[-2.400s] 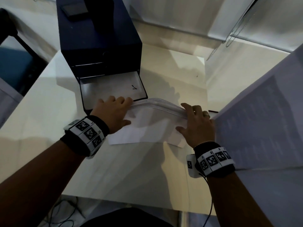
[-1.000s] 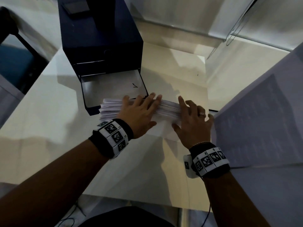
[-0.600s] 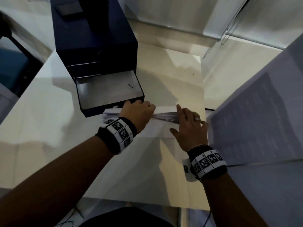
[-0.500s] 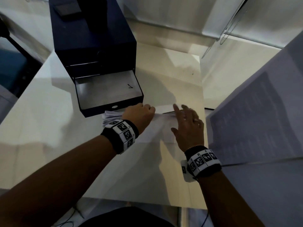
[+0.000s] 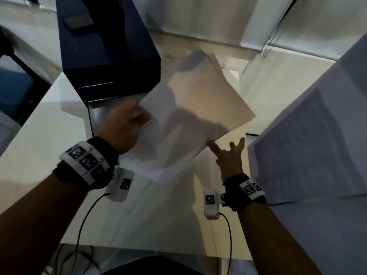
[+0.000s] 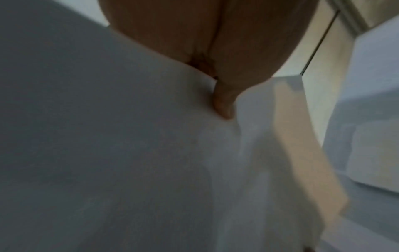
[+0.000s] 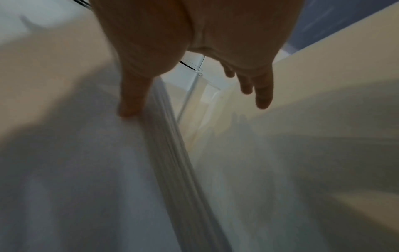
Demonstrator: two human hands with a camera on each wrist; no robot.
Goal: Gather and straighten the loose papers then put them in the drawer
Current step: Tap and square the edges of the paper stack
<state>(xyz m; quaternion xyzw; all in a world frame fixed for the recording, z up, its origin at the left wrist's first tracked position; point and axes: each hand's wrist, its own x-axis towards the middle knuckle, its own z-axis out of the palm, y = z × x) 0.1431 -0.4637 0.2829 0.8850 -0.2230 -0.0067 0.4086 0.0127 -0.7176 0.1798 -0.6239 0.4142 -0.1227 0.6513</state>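
The white paper stack [image 5: 198, 108] is lifted off the table and tilted, blurred by motion. My left hand [image 5: 135, 116] grips its left edge; in the left wrist view a fingertip [image 6: 224, 105] presses into the top sheet [image 6: 108, 136]. My right hand [image 5: 226, 145] is at the stack's lower right corner with fingers spread and straight. In the right wrist view its thumb [image 7: 131, 100] rests on the stack's edge [image 7: 172, 153], while the other fingers [image 7: 261, 92] stay off the paper. The open drawer [image 5: 99, 114] is mostly hidden behind my left hand and the papers.
The dark blue drawer unit [image 5: 103, 46] stands at the back left of the pale table [image 5: 39, 135], with a flat dark object [image 5: 78, 21] on top. A large printed sheet [image 5: 307, 145] lies at the right. Wrist-camera cables hang over the near edge.
The stack lay flat on the table under both hands. Now my left hand has raised it, tilted, in front of the drawer, and my right hand has opened at its corner.
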